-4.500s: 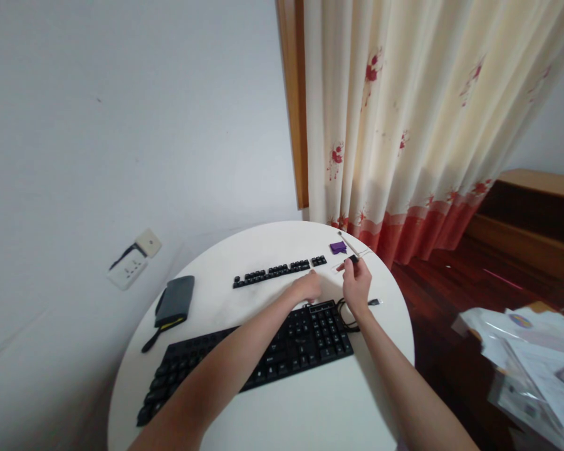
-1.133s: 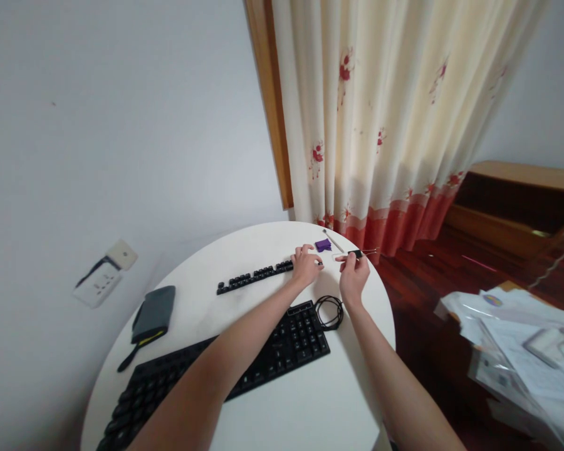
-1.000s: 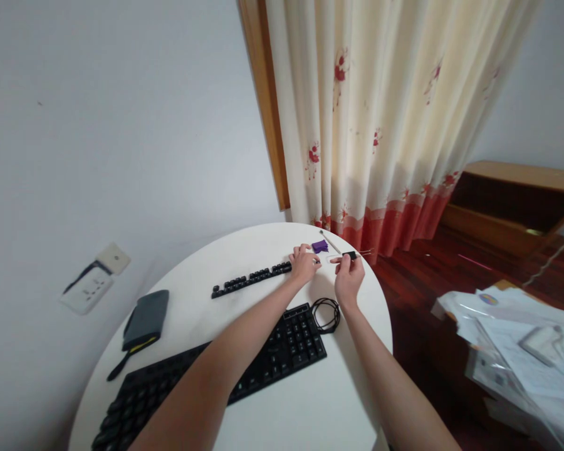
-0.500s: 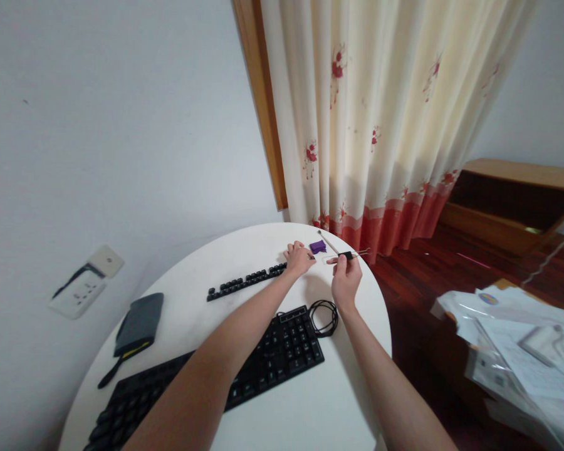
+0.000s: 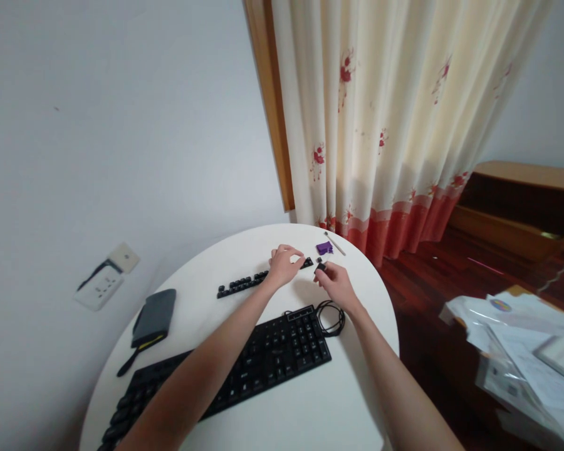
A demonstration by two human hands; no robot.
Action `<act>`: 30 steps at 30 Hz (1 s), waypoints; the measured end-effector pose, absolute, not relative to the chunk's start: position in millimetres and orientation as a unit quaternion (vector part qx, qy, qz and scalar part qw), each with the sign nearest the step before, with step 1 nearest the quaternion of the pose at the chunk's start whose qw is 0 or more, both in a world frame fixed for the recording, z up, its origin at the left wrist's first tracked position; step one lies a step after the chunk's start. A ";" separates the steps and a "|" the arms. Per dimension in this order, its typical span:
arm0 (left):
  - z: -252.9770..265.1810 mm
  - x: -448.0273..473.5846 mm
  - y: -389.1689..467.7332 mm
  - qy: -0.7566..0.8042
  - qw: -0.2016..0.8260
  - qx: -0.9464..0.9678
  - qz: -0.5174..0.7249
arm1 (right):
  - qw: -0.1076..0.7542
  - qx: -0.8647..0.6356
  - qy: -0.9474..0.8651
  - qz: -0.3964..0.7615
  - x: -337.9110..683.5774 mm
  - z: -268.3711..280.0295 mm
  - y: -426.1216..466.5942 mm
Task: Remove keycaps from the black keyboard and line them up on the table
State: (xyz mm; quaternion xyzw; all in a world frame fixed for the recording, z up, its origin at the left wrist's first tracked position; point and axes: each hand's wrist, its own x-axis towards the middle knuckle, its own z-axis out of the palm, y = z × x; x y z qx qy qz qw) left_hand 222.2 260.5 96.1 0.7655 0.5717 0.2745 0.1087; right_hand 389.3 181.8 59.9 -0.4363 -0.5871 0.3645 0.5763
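Over the row of black keycaps (image 5: 242,285) at the far side of the table, my left hand (image 5: 284,266) hovers or rests, its thumb and index finger bent close together. Whether a keycap sits between those fingertips I cannot make out. My right hand (image 5: 337,283) pinches a keycap puller by its black handle (image 5: 320,267); its wire prongs do not show now. A single dark keycap (image 5: 319,260) lies just beyond the right fingertips. Nearer to me, the black keyboard (image 5: 282,354) lies partly beneath my left forearm.
Beyond the hands lie a small purple object (image 5: 324,248) and a thin brush-like stick (image 5: 335,243). A coiled black cable (image 5: 331,318) is beside the keyboard. At left, a grey pouch (image 5: 155,316) rests on the round white table (image 5: 282,426). Papers (image 5: 521,351) lie at right.
My left hand has shifted left, back over the keycap row. My right hand has turned inward and moved left with the puller, whose prongs had pointed right.
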 end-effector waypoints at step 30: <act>40.6 177.9 125.1 0.484 0.198 0.801 0.293 | 0.334 -0.371 -0.766 0.405 365.0 58.0 154.8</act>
